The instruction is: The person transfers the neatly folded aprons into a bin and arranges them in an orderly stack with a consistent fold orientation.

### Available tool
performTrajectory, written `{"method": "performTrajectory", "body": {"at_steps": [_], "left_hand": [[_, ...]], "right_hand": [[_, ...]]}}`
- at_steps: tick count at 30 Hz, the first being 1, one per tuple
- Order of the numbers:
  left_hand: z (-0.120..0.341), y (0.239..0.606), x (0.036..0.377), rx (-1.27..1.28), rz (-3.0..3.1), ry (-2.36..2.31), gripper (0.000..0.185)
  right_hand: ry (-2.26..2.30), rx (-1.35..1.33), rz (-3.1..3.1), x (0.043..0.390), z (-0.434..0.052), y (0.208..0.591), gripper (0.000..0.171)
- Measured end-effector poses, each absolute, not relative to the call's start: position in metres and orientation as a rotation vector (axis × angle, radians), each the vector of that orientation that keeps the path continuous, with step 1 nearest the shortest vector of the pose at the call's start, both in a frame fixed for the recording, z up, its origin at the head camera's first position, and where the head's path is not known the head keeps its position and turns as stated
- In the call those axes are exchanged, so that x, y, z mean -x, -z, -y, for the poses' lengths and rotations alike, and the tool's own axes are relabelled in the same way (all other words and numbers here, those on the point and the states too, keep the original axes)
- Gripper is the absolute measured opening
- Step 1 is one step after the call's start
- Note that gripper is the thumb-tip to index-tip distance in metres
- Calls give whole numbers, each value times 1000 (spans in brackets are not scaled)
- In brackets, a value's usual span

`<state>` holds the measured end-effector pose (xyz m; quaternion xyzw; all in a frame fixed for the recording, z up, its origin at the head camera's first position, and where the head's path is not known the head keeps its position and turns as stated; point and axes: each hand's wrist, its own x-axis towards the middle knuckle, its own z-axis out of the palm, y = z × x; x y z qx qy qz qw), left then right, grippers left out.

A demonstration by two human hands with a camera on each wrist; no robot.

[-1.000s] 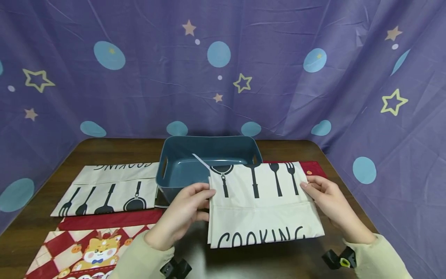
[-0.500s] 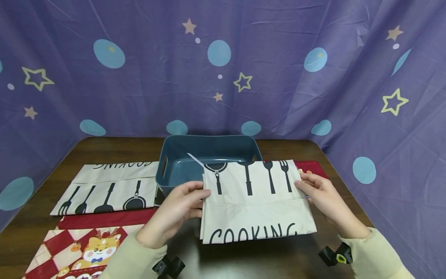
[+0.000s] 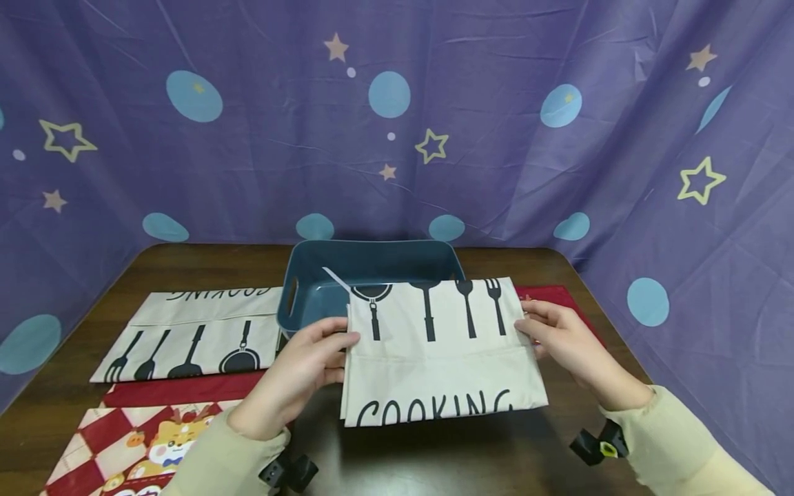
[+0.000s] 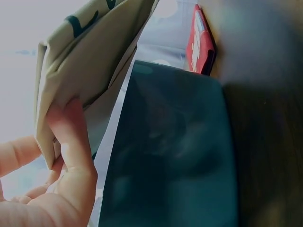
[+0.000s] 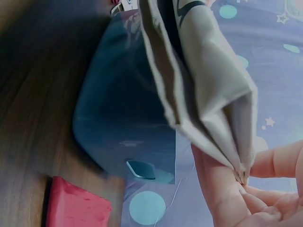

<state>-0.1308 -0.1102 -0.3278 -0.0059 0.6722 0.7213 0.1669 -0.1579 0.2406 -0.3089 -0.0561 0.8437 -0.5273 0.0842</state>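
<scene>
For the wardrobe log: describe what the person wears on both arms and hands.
Both arms are in pale cream long sleeves, the left sleeve and the right sleeve ending at the wrist. The left hand and right hand are bare, without gloves. A small black device is strapped under each wrist; the right wrist device shows a yellow-green mark.

A dark wooden bench (image 3: 186,265) carries everything. Just beyond the left hand (image 3: 298,368) stands a blue plastic bin (image 3: 310,303) with a slot handle in its end wall. Out to the left of that hand lies a flat cream cloth (image 3: 192,334) printed with black utensils, and nearer the person, overlapped by it, a red checked cloth (image 3: 143,430) with a cartoon animal. Just past the right hand (image 3: 567,344), a red cloth (image 3: 558,296) lies on the bench.
</scene>
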Motion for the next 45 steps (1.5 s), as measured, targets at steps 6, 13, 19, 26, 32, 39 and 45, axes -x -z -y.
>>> {"method": "performTrajectory", "body": {"at_steps": [6, 13, 19, 26, 32, 39, 45], "left_hand": [[114, 325, 131, 57, -1925, -2066, 53], [119, 323, 131, 67, -1931, -2068, 54], [123, 322, 132, 84, -1923, -2103, 51], [126, 322, 132, 100, -1936, -2121, 50], [132, 322, 132, 132, -1968, -2108, 48], [140, 322, 132, 128, -2005, -2098, 50], [144, 321, 133, 123, -2045, -2073, 51]], "right_hand": [[1584, 182, -2460, 160, -237, 307, 55], [1575, 177, -2444, 161, -231, 304, 54], [1554, 182, -2440, 164, -226, 301, 53], [1554, 245, -2432, 167, -222, 301, 50], [1536, 250, -2441, 170, -217, 304, 50], [1571, 230, -2389, 175, -210, 305, 50], [1611, 231, -2338, 176, -207, 305, 52]]}}
